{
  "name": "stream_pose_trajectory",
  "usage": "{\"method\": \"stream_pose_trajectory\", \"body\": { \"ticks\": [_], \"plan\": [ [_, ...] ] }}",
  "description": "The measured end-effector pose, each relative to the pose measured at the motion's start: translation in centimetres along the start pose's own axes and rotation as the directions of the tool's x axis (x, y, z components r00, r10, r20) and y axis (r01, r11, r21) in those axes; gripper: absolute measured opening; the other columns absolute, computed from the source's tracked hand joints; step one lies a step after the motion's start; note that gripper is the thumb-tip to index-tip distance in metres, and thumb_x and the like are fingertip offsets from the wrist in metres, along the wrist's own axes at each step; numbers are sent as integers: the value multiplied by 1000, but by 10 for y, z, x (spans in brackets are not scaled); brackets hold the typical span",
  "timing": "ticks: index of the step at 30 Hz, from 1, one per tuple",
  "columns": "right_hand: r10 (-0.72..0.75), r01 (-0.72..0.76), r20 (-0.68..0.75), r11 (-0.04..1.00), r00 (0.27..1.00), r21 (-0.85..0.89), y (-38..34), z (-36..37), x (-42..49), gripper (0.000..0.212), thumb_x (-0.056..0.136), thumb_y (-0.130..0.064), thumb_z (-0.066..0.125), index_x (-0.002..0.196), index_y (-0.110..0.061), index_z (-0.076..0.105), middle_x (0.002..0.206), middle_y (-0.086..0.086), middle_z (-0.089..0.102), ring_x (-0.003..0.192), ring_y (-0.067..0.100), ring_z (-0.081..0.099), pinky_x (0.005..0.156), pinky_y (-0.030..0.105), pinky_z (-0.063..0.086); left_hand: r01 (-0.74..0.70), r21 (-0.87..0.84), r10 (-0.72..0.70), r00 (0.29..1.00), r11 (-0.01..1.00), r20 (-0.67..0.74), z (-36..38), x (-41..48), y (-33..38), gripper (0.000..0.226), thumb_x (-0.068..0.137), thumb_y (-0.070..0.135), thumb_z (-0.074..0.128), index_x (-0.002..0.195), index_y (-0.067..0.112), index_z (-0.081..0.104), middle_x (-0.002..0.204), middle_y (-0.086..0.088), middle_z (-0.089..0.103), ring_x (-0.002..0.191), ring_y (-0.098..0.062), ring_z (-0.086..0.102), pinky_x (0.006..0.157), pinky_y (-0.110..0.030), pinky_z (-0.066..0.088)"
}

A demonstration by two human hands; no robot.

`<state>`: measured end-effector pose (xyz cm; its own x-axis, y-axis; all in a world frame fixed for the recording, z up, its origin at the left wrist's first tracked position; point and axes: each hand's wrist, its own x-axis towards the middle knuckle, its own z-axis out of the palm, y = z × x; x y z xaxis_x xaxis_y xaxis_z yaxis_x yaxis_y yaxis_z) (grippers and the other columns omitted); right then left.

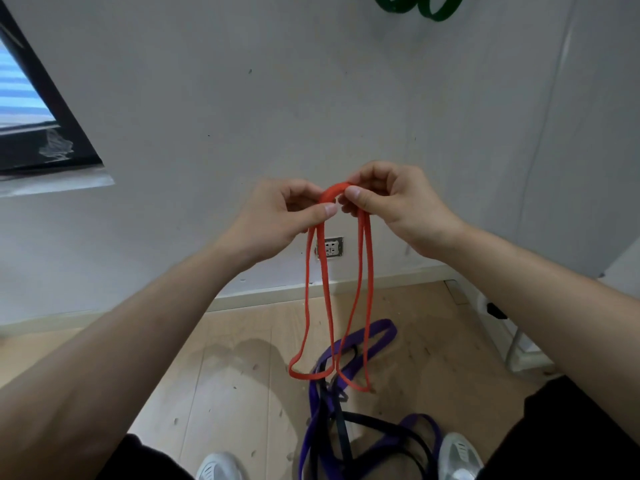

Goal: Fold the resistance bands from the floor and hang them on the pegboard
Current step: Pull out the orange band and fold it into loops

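A thin red resistance band hangs doubled in front of me, its two loops dangling just above the floor. My left hand pinches the top of the fold between thumb and fingers. My right hand pinches the same top bend from the other side, the two thumbs almost touching. On the wooden floor below lie a purple band and a black band, tangled together between my shoes. A green band hangs high on the wall at the top edge of the view.
A white wall stands straight ahead with a power socket low down behind the red band. A dark-framed window is at the left. A white frame leg stands at the right by the skirting.
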<state>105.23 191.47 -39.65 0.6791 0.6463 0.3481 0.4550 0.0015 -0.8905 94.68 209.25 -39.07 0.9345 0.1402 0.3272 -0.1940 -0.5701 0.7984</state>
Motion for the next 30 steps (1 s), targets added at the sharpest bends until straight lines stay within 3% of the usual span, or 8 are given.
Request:
{"method": "stream_pose_trajectory", "body": {
  "ticks": [7,11,14,20,25,30],
  "plan": [
    [43,-51,45,980,998,190,4,6,-3,12,89,-14,72,100,-12,74,93,9,75,90,25,74,88,40,60,-32,21,32,999,999,26,-10,2,8,8,89,26,72,95,23,73,72,15,70,70,-5,67,65,-21,55],
    [57,-85,118,964,991,253,4,8,-4,35,82,-17,76,115,-8,70,103,9,75,100,23,73,89,32,59,-24,-28,23,999,999,-29,-14,1,9,6,88,24,73,94,25,75,78,7,74,77,-12,71,68,-23,58],
    [134,-183,243,964,961,194,13,10,-7,46,81,-10,79,124,-14,64,114,7,72,110,18,70,96,34,57,-4,-140,-12,994,990,-111,-16,3,13,8,88,19,73,96,18,75,81,0,74,77,-17,72,68,-26,59],
    [266,-321,354,941,897,106,38,37,-12,39,84,-14,79,120,-15,67,114,7,74,107,19,72,101,39,56,-26,-243,-35,969,970,-244,-24,5,23,16,91,17,71,103,7,73,86,-7,73,78,-18,72,72,-35,61],
    [252,-300,336,949,907,98,40,56,-9,25,88,-17,77,111,-10,72,111,5,76,102,17,74,83,25,59,-75,-215,-4,939,974,-345,-31,2,27,15,90,21,71,102,12,74,90,-9,74,82,-20,73,69,-31,61],
    [234,-267,315,961,920,66,42,67,-7,25,88,-19,76,110,-8,72,109,-3,76,100,12,74,84,24,59,-104,-237,5,923,966,-385,-37,0,29,11,90,19,72,99,16,74,89,-11,74,83,-23,73,67,-31,61]
  ]
}}
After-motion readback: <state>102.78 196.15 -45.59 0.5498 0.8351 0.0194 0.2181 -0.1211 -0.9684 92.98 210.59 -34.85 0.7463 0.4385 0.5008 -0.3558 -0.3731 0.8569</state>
